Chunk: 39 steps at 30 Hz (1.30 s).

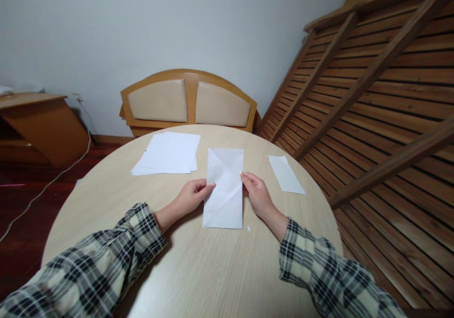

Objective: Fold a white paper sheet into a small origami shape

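A folded sheet of white paper [225, 200], taller than it is wide, is held over the middle of the table, with diagonal creases crossing its face. My left hand [191, 195] grips its left edge, thumb on the front and fingers partly hidden behind. On the opposite edge, my right hand [258, 193] pinches the paper the same way, a little higher. Beneath its lower right corner, a tiny white scrap [248, 228] lies on the wood.
The round pale wooden table [198, 280] carries a stack of white sheets [170, 152] at back left and a paper strip [286, 174] at right. Behind stands a padded headboard [191, 100]. Wooden slats [383, 100] lean on the right; a desk [39, 124] is at left.
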{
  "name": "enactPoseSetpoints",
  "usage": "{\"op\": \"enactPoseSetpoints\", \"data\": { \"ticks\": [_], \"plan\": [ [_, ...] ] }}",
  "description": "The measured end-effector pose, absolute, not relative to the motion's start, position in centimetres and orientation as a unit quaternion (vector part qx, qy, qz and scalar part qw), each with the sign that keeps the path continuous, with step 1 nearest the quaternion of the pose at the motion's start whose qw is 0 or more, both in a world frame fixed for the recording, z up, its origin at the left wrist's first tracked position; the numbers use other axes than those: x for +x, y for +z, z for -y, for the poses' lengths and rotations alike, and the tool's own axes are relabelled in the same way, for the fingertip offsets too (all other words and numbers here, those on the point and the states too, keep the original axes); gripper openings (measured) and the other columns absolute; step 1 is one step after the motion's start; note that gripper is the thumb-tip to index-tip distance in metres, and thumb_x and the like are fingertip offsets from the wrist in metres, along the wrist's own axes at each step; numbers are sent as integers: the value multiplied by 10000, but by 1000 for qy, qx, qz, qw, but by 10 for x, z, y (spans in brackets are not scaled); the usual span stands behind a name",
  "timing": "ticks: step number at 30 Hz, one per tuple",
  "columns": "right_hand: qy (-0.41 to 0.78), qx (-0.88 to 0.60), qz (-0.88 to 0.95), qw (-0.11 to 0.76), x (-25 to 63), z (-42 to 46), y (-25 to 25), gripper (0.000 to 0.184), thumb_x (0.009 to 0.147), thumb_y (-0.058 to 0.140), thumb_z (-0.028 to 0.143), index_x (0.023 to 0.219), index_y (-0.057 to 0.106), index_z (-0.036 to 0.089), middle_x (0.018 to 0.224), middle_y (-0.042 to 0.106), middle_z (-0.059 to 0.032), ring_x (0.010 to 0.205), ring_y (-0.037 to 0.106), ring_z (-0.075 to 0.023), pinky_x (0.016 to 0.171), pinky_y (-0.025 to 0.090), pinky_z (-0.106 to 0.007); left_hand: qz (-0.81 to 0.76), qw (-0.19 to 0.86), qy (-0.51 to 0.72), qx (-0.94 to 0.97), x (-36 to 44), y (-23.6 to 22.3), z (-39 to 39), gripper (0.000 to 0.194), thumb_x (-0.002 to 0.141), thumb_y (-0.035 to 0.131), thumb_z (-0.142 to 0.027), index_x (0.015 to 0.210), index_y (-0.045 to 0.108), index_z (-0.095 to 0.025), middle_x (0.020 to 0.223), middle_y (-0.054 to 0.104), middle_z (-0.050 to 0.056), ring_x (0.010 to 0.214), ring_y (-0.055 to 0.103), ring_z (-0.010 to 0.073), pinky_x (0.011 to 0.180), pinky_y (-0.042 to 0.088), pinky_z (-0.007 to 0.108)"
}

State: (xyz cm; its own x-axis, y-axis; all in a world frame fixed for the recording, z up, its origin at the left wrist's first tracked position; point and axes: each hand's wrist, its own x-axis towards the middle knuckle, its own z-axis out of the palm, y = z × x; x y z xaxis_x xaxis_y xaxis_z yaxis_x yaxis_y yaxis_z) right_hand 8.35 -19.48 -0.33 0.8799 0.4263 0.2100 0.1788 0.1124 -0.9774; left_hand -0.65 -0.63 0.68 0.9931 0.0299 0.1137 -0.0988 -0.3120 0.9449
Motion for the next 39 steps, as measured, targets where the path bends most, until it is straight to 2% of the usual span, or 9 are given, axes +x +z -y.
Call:
{"op": "enactPoseSetpoints", "data": {
  "ticks": [4,8,14,19,24,33,39],
  "plan": [
    [82,-690,241,677,82,194,0,287,759,654,476,701,620,197,647,573,7,588,502,-145,553,392,-265,-10,598,107,794,-3,3,4,379,816,538,-500,684,569,-147,634,514,-3,587,436,132,555,363,259],
    [87,-702,248,662,80,193,1,307,779,640,463,647,576,193,555,539,24,544,500,-136,548,366,-259,-28,613,126,779,-3,5,2,372,807,568,-494,730,602,-132,676,549,13,610,454,137,561,369,258],
    [82,-693,228,679,77,191,0,326,783,636,464,620,547,196,521,517,37,516,480,-124,539,343,-251,-42,637,141,756,-2,5,1,398,823,550,-527,719,600,-146,712,576,19,655,483,148,592,395,256],
    [95,-691,215,684,77,192,0,317,770,643,464,618,573,195,520,507,37,496,459,-117,513,328,-252,-21,641,136,755,5,-1,-4,359,844,546,-485,765,622,-143,777,608,47,702,516,158,642,422,269],
    [105,-697,223,674,79,191,-2,349,789,606,510,641,606,194,516,530,23,485,483,-124,492,356,-262,1,626,113,771,10,-3,-9,320,823,582,-448,785,626,-133,726,597,27,653,501,148,607,402,266],
    [144,-654,191,717,81,191,-7,408,763,601,589,721,602,183,604,583,4,494,532,-111,446,396,-234,-40,644,106,757,7,2,-6,334,798,598,-457,817,641,-127,737,607,39,670,513,163,599,413,273],
    [137,-681,209,689,81,192,-5,304,719,680,492,757,652,192,568,580,16,509,529,-123,490,432,-255,-40,648,91,756,8,0,-8,324,803,595,-445,856,649,-131,809,648,64,721,549,185,642,438,291]
  ]
}}
